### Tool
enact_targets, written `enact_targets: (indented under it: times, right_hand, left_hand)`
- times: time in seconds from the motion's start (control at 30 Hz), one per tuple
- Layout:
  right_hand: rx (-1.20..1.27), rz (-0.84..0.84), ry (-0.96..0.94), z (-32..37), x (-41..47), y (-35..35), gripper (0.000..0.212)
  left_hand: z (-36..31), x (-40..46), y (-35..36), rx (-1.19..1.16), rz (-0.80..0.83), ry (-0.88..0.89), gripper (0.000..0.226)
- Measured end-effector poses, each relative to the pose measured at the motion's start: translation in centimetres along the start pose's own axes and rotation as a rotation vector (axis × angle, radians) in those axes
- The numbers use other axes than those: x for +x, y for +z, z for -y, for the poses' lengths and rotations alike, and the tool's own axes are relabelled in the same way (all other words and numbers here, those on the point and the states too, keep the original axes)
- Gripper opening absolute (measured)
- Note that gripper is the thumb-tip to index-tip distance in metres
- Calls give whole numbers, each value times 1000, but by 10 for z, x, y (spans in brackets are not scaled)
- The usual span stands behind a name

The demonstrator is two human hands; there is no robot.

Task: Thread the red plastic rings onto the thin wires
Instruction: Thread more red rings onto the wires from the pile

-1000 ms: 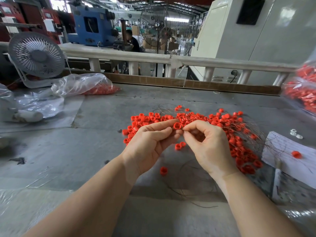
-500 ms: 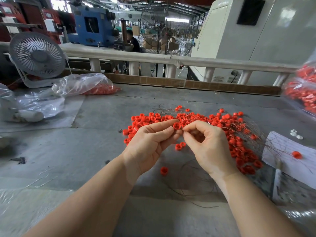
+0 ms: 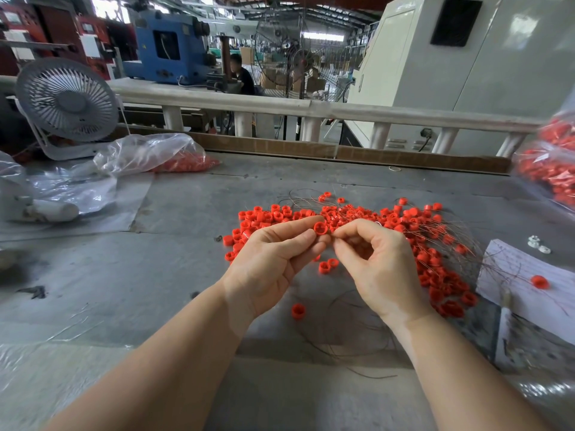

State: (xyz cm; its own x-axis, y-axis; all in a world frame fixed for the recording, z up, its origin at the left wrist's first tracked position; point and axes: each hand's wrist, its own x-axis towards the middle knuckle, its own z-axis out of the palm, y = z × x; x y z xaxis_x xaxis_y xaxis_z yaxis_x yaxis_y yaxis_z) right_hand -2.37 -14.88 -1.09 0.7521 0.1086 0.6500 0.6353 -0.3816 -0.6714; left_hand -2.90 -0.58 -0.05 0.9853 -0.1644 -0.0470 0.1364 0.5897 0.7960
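Fingers of the left hand (image 3: 273, 262) pinch a short red ring (image 3: 320, 228), open-ended; right hand (image 3: 378, 269) fingers pinch a thin wire (image 3: 334, 241).

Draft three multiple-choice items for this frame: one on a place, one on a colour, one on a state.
1. Where does the grey desk fan stand?
A. far left
B. far right
C. between the hands

2. What colour are the loose plastic rings on the grey table?
A. blue
B. red
C. white

3. What does the left hand hold?
A. nothing
B. a bag
C. one red plastic ring

Key: 1 A, it stands at the table's far left edge. 2 B, the pile is red. 3 C, the fingertips pinch a ring beside the right hand.
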Motion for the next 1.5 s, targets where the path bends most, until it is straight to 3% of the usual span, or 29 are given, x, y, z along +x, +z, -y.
enact_targets:
  times: [0.77, 1.0, 1.5]
  right_hand:
    - [2, 17, 35, 3, 0, -1, 18]
    - [174, 29, 144, 4, 2, -2, 29]
    - [394, 118, 348, 6, 3, -3, 8]
  left_hand:
    - [1, 0, -1, -10, 5, 4, 27]
    - [1, -1, -1, -56, 35, -7, 24]
    - [2, -1, -1, -116, 131, -4, 23]
